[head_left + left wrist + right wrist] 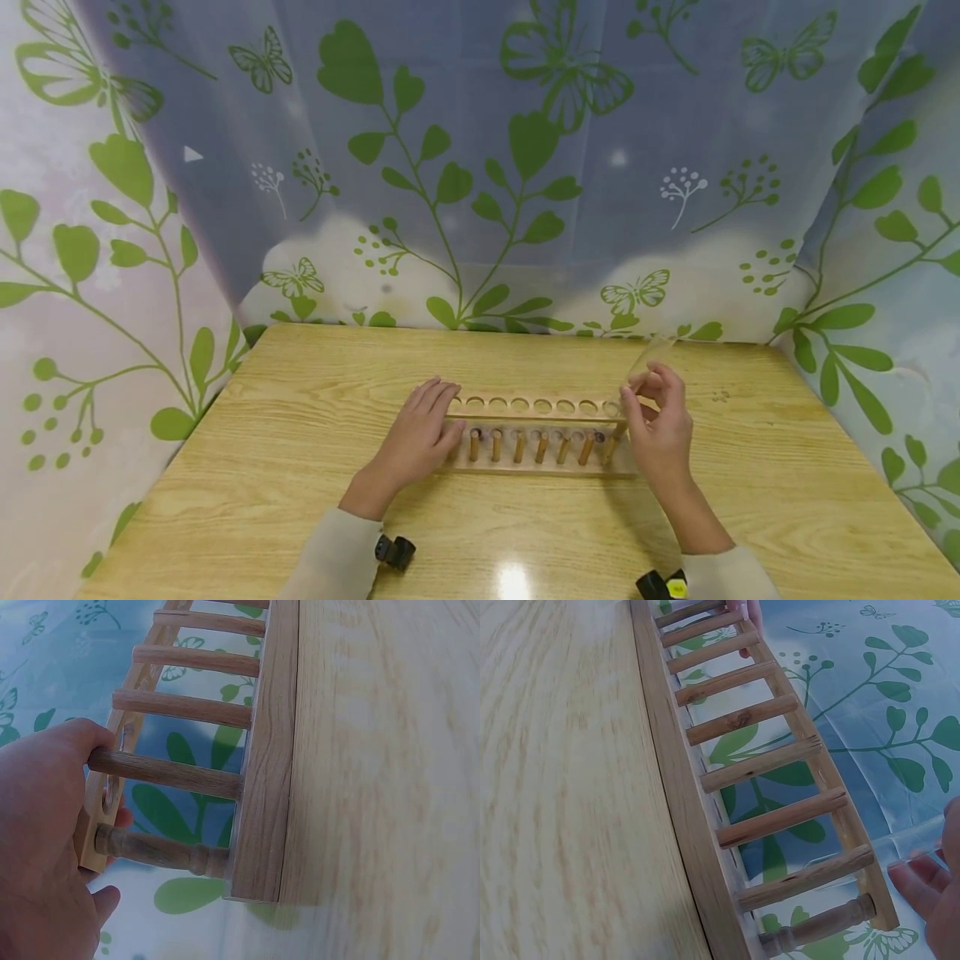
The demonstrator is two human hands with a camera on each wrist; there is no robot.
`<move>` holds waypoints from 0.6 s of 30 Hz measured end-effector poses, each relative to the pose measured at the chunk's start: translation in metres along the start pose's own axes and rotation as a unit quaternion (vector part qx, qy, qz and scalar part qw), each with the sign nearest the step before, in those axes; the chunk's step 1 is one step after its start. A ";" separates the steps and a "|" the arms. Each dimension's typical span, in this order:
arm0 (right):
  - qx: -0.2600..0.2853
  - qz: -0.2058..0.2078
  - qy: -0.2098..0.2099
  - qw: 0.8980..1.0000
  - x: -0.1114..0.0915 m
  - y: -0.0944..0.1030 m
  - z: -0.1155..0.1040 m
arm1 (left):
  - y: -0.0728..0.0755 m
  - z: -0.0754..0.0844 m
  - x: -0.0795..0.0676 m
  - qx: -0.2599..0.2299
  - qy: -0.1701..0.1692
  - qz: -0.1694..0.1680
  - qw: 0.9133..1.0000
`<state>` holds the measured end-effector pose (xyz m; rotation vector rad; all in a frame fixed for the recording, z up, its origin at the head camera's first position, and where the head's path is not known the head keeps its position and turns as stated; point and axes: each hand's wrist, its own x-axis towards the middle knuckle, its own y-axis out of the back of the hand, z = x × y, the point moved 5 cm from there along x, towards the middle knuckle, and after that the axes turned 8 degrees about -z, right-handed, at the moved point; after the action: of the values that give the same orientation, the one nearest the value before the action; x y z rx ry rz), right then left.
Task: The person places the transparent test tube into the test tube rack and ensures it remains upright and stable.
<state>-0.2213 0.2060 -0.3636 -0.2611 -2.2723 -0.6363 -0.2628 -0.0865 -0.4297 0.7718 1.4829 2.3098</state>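
Between the thumb and fingertips of the right hand, a clear tube, pinched; remaining fingers loosely bent. Tube is transparent, outline faint against the wood. Middle stretch hidden by the fingers in head view. Long axis slanted: upper part projects beyond the fingertips, up, rightward and away from the person; lower part runs down-left to the right end of the rack. Right wrist view: faint outline appears to cross the top bar near its end post and fades behind the pegs; lower end cannot be traced. Right hand cut off by that frame's edge.

Left hand: holds the rack's left end, digits on both sides of the top bar, touching a peg there. Left wrist view cuts off part of this hand; hand covers part of the leftmost hole in head view.

Rack: wooden, upright on the table, long axis left to right across the person's front, row of round holes facing up, pegs standing from the base. Small dark spots near some pegs, nature unclear.

Farther out: faint marks on the table right of the right hand, too small to identify; leaf-and-butterfly backdrop behind. Sleeves cut off by the lower edge.
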 end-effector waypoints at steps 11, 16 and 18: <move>0.011 -0.007 -0.004 1.000 -0.001 -0.003 0.006 | 0.000 -0.001 0.001 0.002 0.000 0.000 1.000; 0.009 -0.012 -0.013 1.000 -0.001 -0.004 0.008 | 0.000 -0.001 0.000 0.003 0.000 0.004 1.000; 0.008 -0.014 -0.021 1.000 -0.002 -0.005 0.009 | 0.000 0.000 0.000 0.002 0.001 0.002 1.000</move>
<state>-0.2270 0.2062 -0.3720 -0.2369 -2.3245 -0.6321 -0.2629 -0.0866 -0.4300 0.7760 1.4872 2.3122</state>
